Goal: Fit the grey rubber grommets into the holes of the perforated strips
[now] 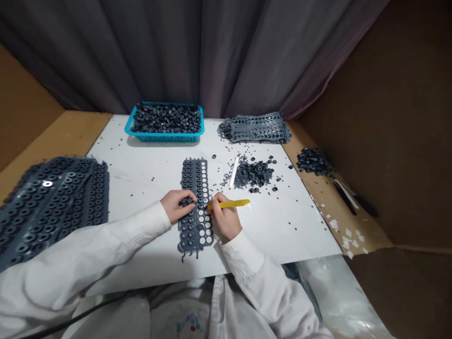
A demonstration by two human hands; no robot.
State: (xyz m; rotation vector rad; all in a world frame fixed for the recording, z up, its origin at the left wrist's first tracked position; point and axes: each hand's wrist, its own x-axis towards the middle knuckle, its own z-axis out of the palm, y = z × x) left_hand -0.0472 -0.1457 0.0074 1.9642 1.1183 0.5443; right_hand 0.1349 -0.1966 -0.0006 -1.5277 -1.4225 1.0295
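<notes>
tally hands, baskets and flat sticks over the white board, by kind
hands: 2 (left hand, right hand)
baskets: 1 (turquoise plastic basket)
flat sticks: 2 (yellow plastic spatula, white stick)
total: 5

This is a makeshift workshop booth for handwork, not a home or office; brown cardboard walls (399, 117) and a grey curtain (158, 52) box in a white work board (141, 188) laid on a tan bench (328, 202); a blue plastic basket (164, 139) holds heaped dark rubber rings; punched rubber sheets (52, 207) lie stacked alongside; a yellow scraper (229, 204) is in use, and loose rubber bits litter the board (141, 188).
</notes>
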